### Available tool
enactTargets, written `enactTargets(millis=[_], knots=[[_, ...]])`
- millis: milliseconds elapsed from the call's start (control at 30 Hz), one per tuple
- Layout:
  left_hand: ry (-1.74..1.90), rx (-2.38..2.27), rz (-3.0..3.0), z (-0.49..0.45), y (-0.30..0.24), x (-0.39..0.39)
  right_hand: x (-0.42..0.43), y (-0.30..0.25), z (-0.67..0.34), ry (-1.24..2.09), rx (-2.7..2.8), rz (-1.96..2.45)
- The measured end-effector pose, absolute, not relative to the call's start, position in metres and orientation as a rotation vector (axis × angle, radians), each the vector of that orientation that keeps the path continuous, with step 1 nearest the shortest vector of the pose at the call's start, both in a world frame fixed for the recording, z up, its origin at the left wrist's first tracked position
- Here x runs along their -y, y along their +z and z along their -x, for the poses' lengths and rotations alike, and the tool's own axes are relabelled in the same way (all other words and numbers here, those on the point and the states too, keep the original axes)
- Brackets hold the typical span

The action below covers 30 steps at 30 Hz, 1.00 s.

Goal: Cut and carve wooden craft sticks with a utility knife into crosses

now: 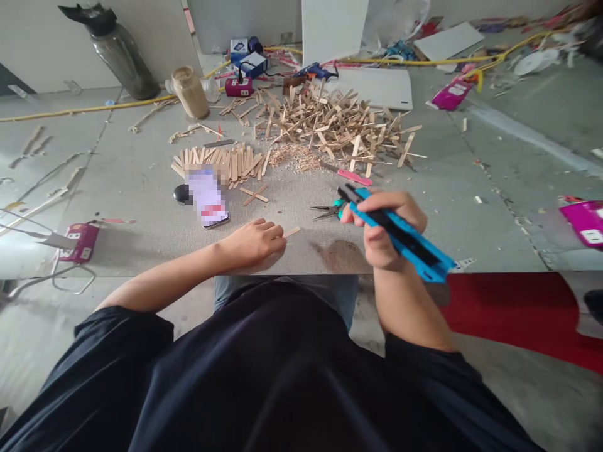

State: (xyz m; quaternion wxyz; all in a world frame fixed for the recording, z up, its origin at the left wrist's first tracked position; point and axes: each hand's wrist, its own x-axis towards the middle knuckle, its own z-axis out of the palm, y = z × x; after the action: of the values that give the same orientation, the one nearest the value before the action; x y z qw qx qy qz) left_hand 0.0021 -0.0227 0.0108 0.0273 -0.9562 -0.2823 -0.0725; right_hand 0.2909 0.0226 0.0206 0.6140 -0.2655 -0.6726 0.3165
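Note:
My left hand rests on the table near its front edge, fingers curled and pressed together. From under its fingertips sticks out the end of a wooden craft stick. Raised above the table, my right hand is wrapped round a blue-and-black hand tool; its dark tip points up and left, and its exact kind is unclear. Just beyond the right hand lie needle-nose pliers with teal handles. A pink-handled knife lies farther back. Two crossed craft sticks lie beyond the left hand.
A big heap of craft sticks and wood crumbs covers the middle back. More sticks lie behind a phone. A jar, a dark bottle, a glue gun and a yellow cable are farther off.

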Motion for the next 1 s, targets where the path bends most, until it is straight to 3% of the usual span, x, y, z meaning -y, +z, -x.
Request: enactTargets(millis=[200, 433, 1000], knots=[[-0.426, 1.233, 2.826, -0.007, -0.001, 0.071, 0.035, -0.024, -0.292, 0.727, 1.54, 0.741], [-0.669, 1.718, 2.544, -0.015, -0.019, 0.092, 0.034, -0.033, -0.288, 0.853, 1.526, 0.783], [-0.718, 1.991, 2.812, -0.005, -0.002, 0.075, 0.028, -0.034, -0.288, 1.028, 1.749, 0.826]])
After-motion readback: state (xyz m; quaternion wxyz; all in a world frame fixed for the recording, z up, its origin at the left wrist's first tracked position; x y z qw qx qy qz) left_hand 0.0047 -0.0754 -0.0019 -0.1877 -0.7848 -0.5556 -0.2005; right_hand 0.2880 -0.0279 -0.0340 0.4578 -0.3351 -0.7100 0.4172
